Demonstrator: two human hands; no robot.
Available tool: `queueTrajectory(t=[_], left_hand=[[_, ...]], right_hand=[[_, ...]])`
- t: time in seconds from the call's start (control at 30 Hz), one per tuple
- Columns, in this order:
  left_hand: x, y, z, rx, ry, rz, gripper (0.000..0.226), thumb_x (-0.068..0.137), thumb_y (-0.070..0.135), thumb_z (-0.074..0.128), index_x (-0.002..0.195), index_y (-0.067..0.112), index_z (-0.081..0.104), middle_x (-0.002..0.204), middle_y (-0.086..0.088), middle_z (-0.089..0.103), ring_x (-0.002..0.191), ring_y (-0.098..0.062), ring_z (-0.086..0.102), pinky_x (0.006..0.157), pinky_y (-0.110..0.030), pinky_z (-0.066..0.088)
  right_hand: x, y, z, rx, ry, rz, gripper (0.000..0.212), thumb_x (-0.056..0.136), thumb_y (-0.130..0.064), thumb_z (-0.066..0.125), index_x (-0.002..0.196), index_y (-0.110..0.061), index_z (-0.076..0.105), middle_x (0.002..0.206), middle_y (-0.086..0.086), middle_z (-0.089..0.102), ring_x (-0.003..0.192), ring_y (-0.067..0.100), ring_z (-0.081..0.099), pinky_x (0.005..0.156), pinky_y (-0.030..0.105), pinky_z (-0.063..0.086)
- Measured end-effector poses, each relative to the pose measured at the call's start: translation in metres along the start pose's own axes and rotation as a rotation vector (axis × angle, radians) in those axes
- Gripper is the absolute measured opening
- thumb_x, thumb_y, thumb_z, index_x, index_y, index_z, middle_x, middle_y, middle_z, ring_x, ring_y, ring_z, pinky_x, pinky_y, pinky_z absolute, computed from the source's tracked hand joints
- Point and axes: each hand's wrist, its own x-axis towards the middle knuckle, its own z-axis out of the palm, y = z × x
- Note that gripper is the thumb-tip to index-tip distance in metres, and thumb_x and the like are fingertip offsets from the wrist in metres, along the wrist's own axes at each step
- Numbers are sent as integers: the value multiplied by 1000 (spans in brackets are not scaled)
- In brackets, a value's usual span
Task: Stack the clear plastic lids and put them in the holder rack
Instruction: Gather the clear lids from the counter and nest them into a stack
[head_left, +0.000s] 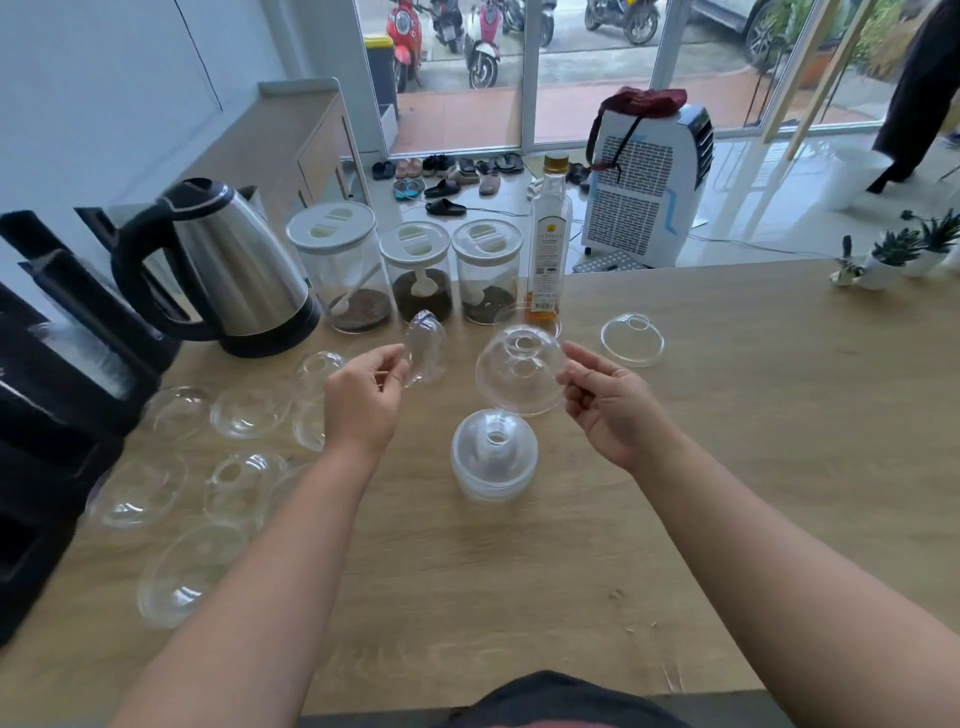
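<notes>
The left hand (363, 400) pinches 1 dome lid (427, 349) by its rim; the right hand (608, 400) pinches another lid (519, 371). The stack (493, 457) sits between them. Lids look light, thin and slippery: grip rims gently.

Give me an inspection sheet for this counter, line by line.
Surface: light wooden countertop, dry.
Job's things: nested stack of clear dome lids at centre; loose clear lids spread at left, one clear dome lid at right. Holder rack: not identified.
Clutter: steel electric kettle, three white-lidded glass jars, tall amber-capped glass bottle, small potted plants.
Grips: left hand pinches a tilted lid; right hand holds a dome lid.
Cables: one on the floor.
Surroundings: white portable cooler, shoes, glass doors.
</notes>
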Motion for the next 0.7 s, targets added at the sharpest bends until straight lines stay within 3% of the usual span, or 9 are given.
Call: queueTrajectory(t=[0.07, 0.17, 0.33, 0.43, 0.53, 0.7], left_hand=[[-3, 0, -5, -110, 48, -97, 20, 89, 26, 67, 108, 21, 72, 90, 9, 72, 74, 1, 65, 73, -19, 53], [-8, 1, -11, -381, 98, -286, 12, 91, 26, 66, 102, 26, 68, 88, 3, 72, 76, -17, 69, 74, -31, 57], [-14, 17, -18, -926, 159, -569, 9, 92, 7, 64, 97, 14, 65, 81, -6, 67, 69, -11, 67, 61, -18, 54], [-23, 27, -20, -1149, 117, -711, 5, 90, 5, 65, 93, 9, 66, 71, -3, 72, 63, -9, 68, 57, -16, 55], [-37, 36, -19, -1307, 29, -779, 12, 89, 3, 63, 100, 6, 68, 77, -3, 74, 66, -10, 70, 59, -18, 57], [-62, 41, -10, -1377, -145, -797, 27, 91, 0, 57, 117, 4, 63, 79, -7, 72, 70, -12, 71, 62, -19, 58]], right_hand=[[-2, 14, 0, -47, -17, 79, 28, 92, 3, 55, 117, -5, 63, 71, 6, 63, 55, 8, 52, 54, 16, 48], [-4, 31, -6, -122, -35, 127, 29, 93, 5, 54, 119, -4, 62, 71, 6, 62, 57, 8, 50, 55, 16, 46], [-6, 49, -15, -369, -38, 72, 28, 93, 2, 56, 120, -5, 61, 74, 6, 62, 59, 8, 45, 61, 20, 39], [-3, 53, -14, -491, -26, 45, 27, 91, 1, 58, 115, -9, 65, 69, -1, 57, 59, 9, 46, 60, 22, 41], [0, 55, -12, -568, -21, 29, 24, 92, -1, 58, 111, -14, 65, 61, -6, 46, 59, 10, 46, 60, 23, 43], [3, 57, -11, -631, 17, 32, 19, 92, -4, 59, 104, -18, 64, 59, -6, 44, 57, 9, 46, 56, 21, 44]])
